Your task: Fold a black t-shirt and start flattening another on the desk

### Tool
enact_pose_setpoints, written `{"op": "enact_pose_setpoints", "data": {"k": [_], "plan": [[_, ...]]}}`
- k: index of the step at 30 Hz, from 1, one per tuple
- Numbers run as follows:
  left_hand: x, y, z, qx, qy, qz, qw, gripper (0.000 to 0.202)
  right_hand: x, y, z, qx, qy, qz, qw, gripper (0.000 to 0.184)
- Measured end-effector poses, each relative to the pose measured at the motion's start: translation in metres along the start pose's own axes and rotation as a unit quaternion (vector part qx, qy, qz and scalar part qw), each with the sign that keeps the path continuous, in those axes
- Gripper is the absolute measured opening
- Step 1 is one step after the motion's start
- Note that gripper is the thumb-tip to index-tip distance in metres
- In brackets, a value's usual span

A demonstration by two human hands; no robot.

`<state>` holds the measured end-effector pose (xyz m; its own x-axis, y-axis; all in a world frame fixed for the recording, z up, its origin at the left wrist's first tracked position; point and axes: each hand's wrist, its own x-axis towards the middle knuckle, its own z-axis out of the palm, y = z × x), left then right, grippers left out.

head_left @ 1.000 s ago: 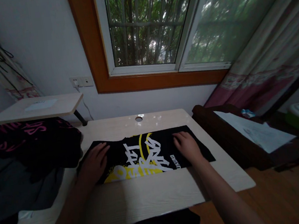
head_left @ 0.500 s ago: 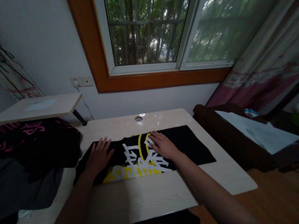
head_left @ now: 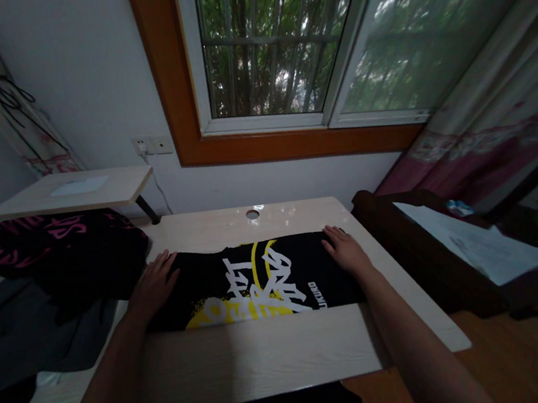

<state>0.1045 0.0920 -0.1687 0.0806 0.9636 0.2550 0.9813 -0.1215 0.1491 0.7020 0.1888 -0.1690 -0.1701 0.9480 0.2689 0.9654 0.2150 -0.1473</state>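
Shirt: The black T-shirt (head_left: 254,282) with white and yellow print lies flat on the table (head_left: 250,356), in the middle of the frame.
Left hand: The left hand (head_left: 154,286) is open and flat, fingers spread, and rests on the shirt's left end.
Right hand: The right hand (head_left: 345,252) is open and flat too, on the shirt's right end.
Done: The shirt looks folded into a long, neat strip. No sleeves stick out.
Left to do: I think the strip is not yet folded small. The pile of dark clothes (head_left: 58,255) at the left of the frame looks unfolded.
Hard to see: The room is dim, so folds in the black cloth barely show. I cannot count the layers. The fold cuts off the print. The hands hide the shirt's ends.
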Motion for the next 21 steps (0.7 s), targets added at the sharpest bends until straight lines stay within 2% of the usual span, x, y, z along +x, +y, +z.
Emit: {"op": "enact_pose_setpoints", "data": {"k": [3,7,11,17,21], "plan": [[-0.001,-0.002,-0.003,-0.058,0.028,-0.012,0.998,0.056,-0.004,0.01,0.002,-0.007,0.024,0.02,0.999,0.056],[-0.003,-0.004,-0.007,-0.131,0.067,-0.03,0.989,0.053,-0.007,0.012,0.004,-0.012,0.042,0.03,0.999,0.055],[-0.018,-0.002,-0.01,-0.165,0.082,-0.045,0.982,0.051,-0.007,0.012,0.003,0.002,0.048,0.036,0.998,0.055],[-0.059,0.004,-0.022,-0.145,0.075,-0.115,0.98,0.054,-0.007,0.014,0.003,0.031,0.062,0.039,0.997,0.052],[-0.067,0.005,-0.033,-0.114,0.031,-0.194,0.974,0.064,-0.007,0.014,0.003,0.04,0.07,0.032,0.996,0.049]]}}
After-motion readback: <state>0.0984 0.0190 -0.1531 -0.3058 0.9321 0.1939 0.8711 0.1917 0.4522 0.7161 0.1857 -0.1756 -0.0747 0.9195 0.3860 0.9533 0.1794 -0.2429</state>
